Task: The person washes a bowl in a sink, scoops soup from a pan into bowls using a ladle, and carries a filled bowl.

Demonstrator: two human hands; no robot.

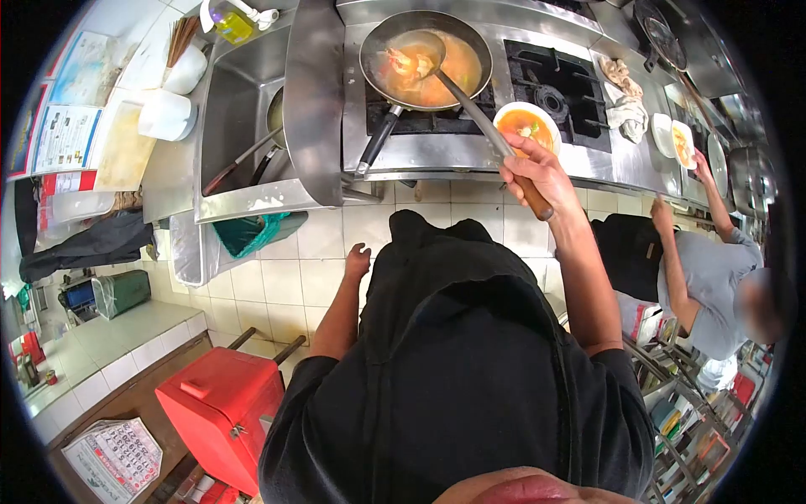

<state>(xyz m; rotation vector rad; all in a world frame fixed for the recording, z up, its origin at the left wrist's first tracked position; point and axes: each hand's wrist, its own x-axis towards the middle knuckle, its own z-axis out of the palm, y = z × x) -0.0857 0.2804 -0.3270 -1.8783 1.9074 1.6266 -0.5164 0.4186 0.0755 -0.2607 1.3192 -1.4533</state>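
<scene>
My right hand [537, 176] is wrapped round the wooden handle of a long metal ladle [478, 118]. The ladle's bowl lies in a dark wok [369, 71] of orange soup, and shrimp [407, 65] show in it. A white bowl [550, 126] of orange soup with some green bits stands on the stove edge, just beyond my right hand. My left hand [358, 259] hangs low beside my black apron, away from the stove, its fingers loosely apart and holding nothing.
Left of the stove is a steel sink [243, 92] with a pan inside. An unlit-looking burner [550, 88] and a crumpled cloth [625, 105] lie right of the wok. At far right a co-worker [709, 269] touches a white dish [683, 144]. A red bin [218, 403] stands lower left.
</scene>
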